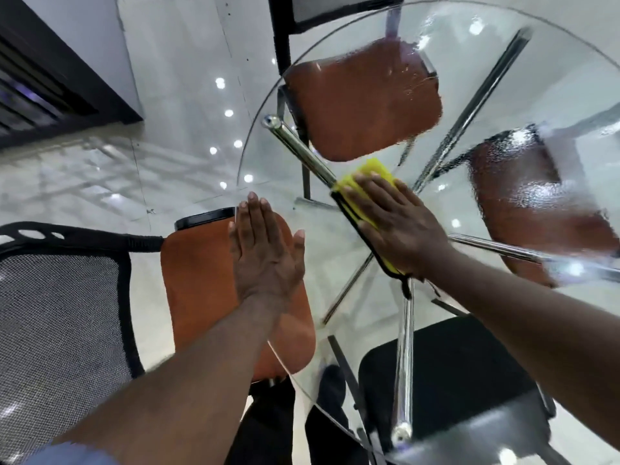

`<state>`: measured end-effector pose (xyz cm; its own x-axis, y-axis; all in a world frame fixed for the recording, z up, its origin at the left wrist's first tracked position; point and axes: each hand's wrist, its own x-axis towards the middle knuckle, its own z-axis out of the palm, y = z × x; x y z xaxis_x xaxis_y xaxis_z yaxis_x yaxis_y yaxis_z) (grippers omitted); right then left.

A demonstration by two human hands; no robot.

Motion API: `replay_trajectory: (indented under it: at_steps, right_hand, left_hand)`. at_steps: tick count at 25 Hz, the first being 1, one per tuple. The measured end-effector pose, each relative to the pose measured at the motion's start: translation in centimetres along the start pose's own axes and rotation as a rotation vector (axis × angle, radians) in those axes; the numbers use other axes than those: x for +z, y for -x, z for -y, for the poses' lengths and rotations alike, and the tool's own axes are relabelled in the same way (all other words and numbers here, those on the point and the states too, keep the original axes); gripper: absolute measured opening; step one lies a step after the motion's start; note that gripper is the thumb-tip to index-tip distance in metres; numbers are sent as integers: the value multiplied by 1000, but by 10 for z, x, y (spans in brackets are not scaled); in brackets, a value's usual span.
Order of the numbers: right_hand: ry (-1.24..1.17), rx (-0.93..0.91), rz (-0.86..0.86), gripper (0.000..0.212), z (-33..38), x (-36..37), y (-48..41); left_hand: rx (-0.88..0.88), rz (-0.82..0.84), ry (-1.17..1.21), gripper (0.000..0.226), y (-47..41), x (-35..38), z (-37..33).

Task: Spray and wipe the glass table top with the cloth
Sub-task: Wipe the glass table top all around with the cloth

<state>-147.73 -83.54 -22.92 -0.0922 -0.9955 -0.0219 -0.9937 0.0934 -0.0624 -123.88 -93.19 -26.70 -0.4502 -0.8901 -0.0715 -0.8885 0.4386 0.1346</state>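
Observation:
The round glass table top fills the right half of the view, with wet streaks and droplets on its far and right parts. My right hand lies flat with straight fingers on a folded yellow cloth with a black edge, pressing it to the glass near the table's middle. My left hand rests flat, fingers straight and together, on the glass near its left rim and holds nothing. No spray bottle is in view.
Chrome legs cross under the glass. Orange-seated chairs stand around it: one at the far side, one at the right, one at the left with a mesh back. A black seat lies below.

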Motion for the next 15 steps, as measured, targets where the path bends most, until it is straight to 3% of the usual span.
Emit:
replay_trajectory:
  at_steps: [3, 9, 12, 15]
  right_hand:
    - [9, 89, 18, 65, -5, -1, 26]
    - [-62, -167, -35, 63, 70, 10, -122]
    - [-72, -93, -56, 63, 69, 5, -118]
    - [-23, 135, -78, 60, 40, 10, -25]
  left_hand:
    - [-6, -5, 5, 83, 0, -1, -1]
    - [22, -43, -7, 83, -1, 8, 5]
    - [32, -44, 14, 83, 0, 6, 5]
    - [23, -34, 75, 83, 1, 2, 4]
